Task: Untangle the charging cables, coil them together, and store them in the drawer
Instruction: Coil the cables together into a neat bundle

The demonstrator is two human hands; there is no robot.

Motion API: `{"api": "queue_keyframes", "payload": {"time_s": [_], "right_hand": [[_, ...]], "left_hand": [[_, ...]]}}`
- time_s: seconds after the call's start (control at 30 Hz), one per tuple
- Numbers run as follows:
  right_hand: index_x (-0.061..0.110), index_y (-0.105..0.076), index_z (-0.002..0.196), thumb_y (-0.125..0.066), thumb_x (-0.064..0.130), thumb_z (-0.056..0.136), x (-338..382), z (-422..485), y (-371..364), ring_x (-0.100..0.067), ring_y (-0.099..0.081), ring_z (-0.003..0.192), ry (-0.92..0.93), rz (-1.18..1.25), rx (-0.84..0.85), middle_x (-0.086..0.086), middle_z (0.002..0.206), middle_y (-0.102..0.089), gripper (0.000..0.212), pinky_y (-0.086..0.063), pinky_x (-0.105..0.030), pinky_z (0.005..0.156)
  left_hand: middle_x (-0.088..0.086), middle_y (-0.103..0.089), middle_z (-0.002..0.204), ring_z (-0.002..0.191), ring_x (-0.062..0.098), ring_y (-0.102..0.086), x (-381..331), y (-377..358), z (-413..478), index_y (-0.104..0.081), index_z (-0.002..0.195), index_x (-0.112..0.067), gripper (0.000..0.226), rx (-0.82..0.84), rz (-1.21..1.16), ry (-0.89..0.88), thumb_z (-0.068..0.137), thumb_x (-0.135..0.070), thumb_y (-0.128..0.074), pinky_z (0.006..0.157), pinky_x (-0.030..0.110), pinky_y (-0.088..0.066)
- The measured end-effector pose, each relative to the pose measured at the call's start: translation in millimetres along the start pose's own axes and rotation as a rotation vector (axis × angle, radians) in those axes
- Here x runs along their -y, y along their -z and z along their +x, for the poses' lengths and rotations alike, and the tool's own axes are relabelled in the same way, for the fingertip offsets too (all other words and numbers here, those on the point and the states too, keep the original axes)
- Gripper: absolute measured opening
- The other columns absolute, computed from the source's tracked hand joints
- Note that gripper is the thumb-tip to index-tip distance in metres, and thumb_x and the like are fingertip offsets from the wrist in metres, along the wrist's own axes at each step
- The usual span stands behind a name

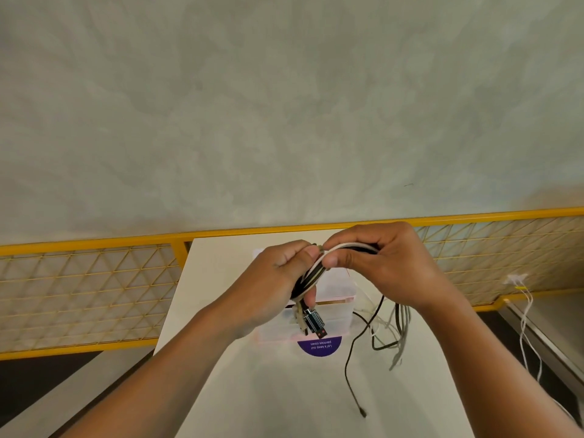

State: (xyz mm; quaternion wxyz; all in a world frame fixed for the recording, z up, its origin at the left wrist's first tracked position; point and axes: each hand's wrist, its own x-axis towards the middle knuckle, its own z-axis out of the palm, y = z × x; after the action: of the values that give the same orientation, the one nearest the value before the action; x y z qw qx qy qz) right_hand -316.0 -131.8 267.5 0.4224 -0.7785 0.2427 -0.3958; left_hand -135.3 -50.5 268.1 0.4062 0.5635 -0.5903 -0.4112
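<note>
1. A grey, mottled plaster wall (284, 105) fills the far half of the view.
2. A yellow metal railing (88, 279) with a fine diamond mesh runs left to right below the wall, behind the table.
3. A smooth white table (268, 390) reaches from the near edge to the railing.
4. A small drawer unit (338, 311) of cloudy, translucent plastic with a pinkish edge stands at the far middle of the table, partly hidden by the hands. What lies inside it cannot be made out.
5. The left hand (268, 292) is raised above the drawer unit with its fingers curled, gripping the lower part of the cable bundle (311, 273).
6. The right hand (385, 263) is just right of the left hand. Its thumb and fingers pinch the upper arc of the same bundle, knuckles turned toward the wall.
7. The bundle is made of thin, round black and white cords gathered into a loop between the two hands, above the table and outside the drawer unit.
8. Loose cable tails (395, 327) hang from under the right hand onto the table; one black tail ends nearer the camera.
9. Two white cords (527, 327) hang down from the railing at the far right.
10. A round purple sticker (319, 345) with white print lies on the table just in front of the drawer unit.
11. Flat metal USB plugs (313, 324) stick out below the left hand.
</note>
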Motion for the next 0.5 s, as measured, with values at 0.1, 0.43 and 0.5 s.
{"api": "queue_keyframes", "payload": {"time_s": [0.1, 0.43, 0.5], "right_hand": [[0.014, -0.081, 0.087, -0.078, 0.014, 0.082, -2, 0, 0, -0.020, -0.074, 0.084, 0.037, -0.020, 0.022, -0.003, 0.085, -0.079, 0.005, -0.058, -0.031, 0.080], [0.016, -0.080, 0.097, -0.070, 0.023, 0.086, -22, -6, -7, -0.015, -0.075, 0.095, -0.014, 0.081, -0.044, 0.002, 0.096, -0.080, 0.017, -0.057, -0.027, 0.087], [0.013, -0.079, 0.103, -0.064, 0.025, 0.090, -22, -9, -9, -0.005, -0.074, 0.093, -0.008, 0.038, -0.039, 0.011, 0.094, -0.079, 0.024, -0.054, -0.018, 0.084]], "left_hand": [[0.002, -0.067, 0.073, 0.060, 0.013, -0.055, 0, -2, 0, -0.064, 0.100, -0.009, 0.037, 0.022, -0.014, 0.019, 0.107, -0.031, -0.035, 0.062, 0.021, -0.044], [0.005, -0.043, 0.055, 0.044, 0.011, -0.030, 3, -4, -6, -0.069, 0.087, -0.005, 0.039, 0.079, -0.478, 0.123, 0.101, -0.034, -0.048, 0.051, 0.026, -0.039], [0.001, -0.036, 0.050, 0.041, 0.008, -0.026, 3, -4, -4, -0.069, 0.082, -0.005, 0.039, 0.053, -0.547, 0.146, 0.098, -0.035, -0.051, 0.045, 0.023, -0.034]]}}
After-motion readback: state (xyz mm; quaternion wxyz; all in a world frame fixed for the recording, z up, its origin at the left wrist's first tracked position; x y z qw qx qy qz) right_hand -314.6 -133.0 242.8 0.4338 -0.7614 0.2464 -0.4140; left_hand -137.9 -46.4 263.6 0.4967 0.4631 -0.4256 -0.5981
